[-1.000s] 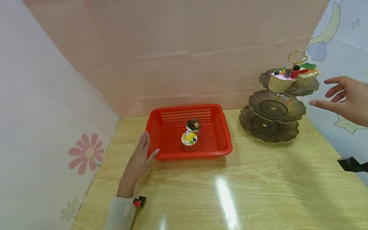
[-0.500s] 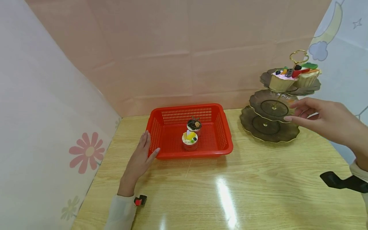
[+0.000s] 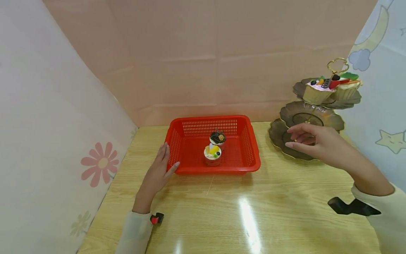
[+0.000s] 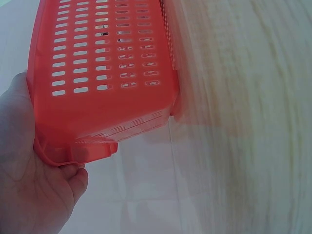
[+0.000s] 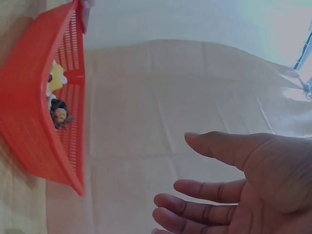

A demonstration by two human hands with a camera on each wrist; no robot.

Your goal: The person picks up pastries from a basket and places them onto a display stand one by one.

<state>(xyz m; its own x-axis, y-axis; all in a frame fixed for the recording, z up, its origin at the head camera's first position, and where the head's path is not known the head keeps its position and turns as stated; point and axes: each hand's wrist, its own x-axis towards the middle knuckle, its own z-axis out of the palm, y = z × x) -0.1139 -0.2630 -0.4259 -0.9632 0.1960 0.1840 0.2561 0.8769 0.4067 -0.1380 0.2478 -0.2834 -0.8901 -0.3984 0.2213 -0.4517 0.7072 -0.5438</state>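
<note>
My left hand (image 3: 157, 173) rests on the left end of the red plastic basket (image 3: 212, 170), fingers along its rim. In the left wrist view the basket's slotted end wall (image 4: 102, 63) stands beside the hand. Two toy cupcakes sit inside: one with yellow fruit topping (image 3: 213, 155), one with dark topping (image 3: 217, 137) behind it. My right hand (image 3: 320, 143) hovers with loosely bent fingers and nothing in it, overlapping the lower plates of the tiered stand (image 3: 287, 113). The right wrist view shows its thumb and fingers apart, with the basket ahead.
On the stand's top plate are a pink-topped cupcake (image 3: 318, 92) and another cupcake with orange and green topping (image 3: 348, 90). The stand's gold handle (image 3: 338, 65) rises behind them. A pink sheet (image 3: 177, 53) backs the wooden table (image 3: 272, 204), with printed walls at both sides.
My right hand has moved left and down, from beside the stand's top plate to in front of its lower plates. The left hand stays at the basket. The head view has shifted slightly.
</note>
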